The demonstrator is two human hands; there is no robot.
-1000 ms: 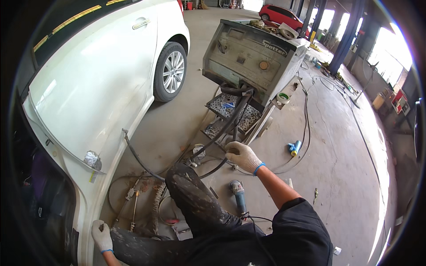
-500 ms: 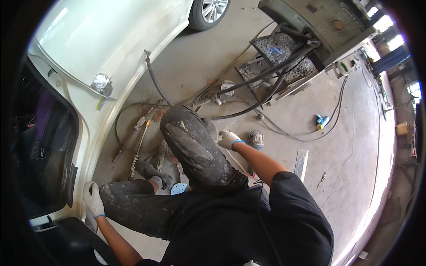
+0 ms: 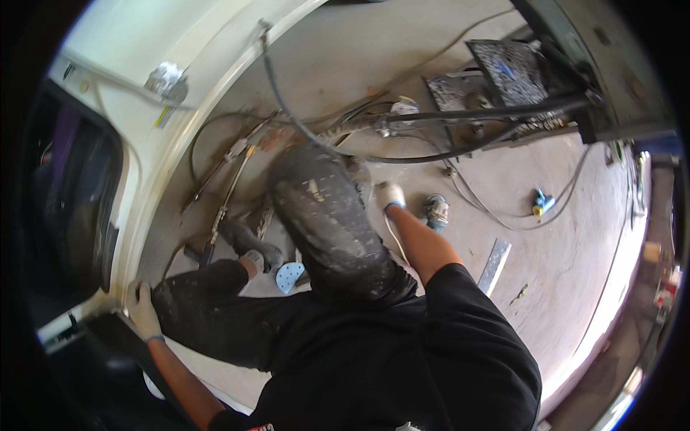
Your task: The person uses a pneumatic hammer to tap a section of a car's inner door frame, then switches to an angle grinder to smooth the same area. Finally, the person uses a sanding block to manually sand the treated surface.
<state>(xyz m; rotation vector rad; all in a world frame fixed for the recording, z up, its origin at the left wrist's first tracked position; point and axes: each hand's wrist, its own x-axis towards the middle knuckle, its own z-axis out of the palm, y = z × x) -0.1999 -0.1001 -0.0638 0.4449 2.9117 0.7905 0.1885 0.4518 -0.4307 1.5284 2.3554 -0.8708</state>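
My left hand, in a pale knit glove with a blue cuff, rests against the sill of the white car beside my left knee. Its thumb and fingers look apart, with nothing seen between them. Just right of my raised right knee is my gloved right hand. Motion smears its fingers, and I cannot make out anything in them. A power tool with a greenish body lies on the floor to its right. A black hose runs past above that hand.
Long metal rods lie between the car and my foot. A light-blue perforated sanding disc sits near my leg. To the right are a flat metal strip and a blue-yellow tool. A machine with trays stands at the upper right.
The view has shifted, with the machine and hose now nearer the upper right. My right hand has blurred beside the knee. My left hand stays at the car sill.
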